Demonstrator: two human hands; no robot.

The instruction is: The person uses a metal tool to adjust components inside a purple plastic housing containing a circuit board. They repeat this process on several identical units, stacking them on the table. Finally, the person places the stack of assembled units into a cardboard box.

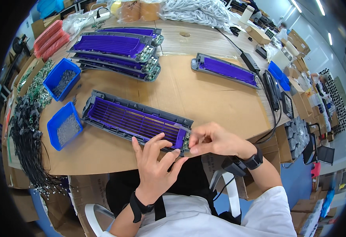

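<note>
A long grey plastic housing with a purple slatted grille (135, 121) lies at a slant on the cardboard in front of me. My left hand (155, 168) rests at its near edge by the right end, fingers spread and touching the frame. At that same end, my right hand (222, 141) has thumb and forefinger pinched together, right beside a small green circuit board (186, 141). Whatever the pinch holds is hidden or too small to make out.
Left of the housing sit two blue bins of small parts (50, 128) (78, 75) and a bundle of black cables (26, 138). Stacked purple housings (109, 47) stand behind. A single purple housing (226, 71) lies far right, near a black corded hand tool (271, 91).
</note>
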